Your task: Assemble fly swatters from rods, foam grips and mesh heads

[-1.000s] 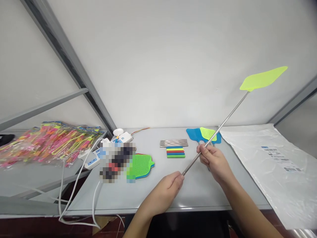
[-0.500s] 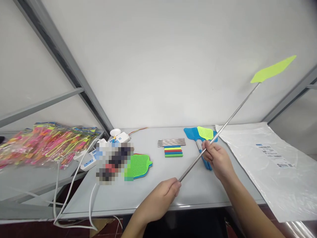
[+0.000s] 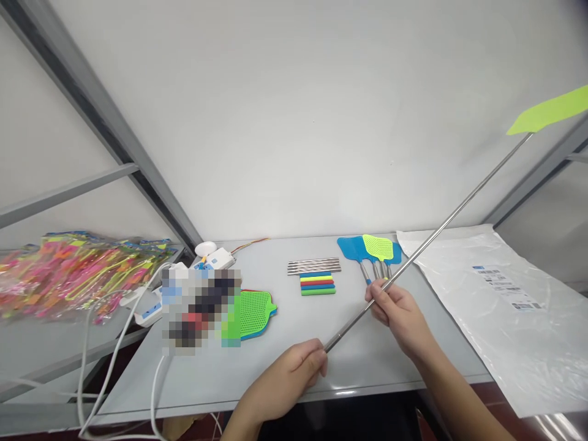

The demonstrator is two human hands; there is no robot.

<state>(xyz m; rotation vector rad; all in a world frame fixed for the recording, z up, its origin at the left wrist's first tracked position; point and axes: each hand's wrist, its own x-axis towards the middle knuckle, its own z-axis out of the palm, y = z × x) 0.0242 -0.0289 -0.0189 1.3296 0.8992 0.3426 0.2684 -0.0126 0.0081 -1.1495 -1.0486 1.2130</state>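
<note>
One metal rod (image 3: pixel 433 236) bears a yellow-green swatter head (image 3: pixel 551 112); the left hand (image 3: pixel 294 370) curls its fingers around the lower end, the right hand (image 3: pixel 402 315) pinches farther up.

A plain pale wall (image 3: pixel 294 104) rises directly behind the grey tabletop (image 3: pixel 285 361). Left of the tabletop, a slanting grey metal post (image 3: pixel 108 122) meets a thinner crossbar (image 3: pixel 68 192); right of it stands another grey post (image 3: pixel 542 173). Light glints off the tabletop's front edge. Below it, the dark red floor (image 3: pixel 495 395) is perhaps tiled, though little of it shows.
</note>
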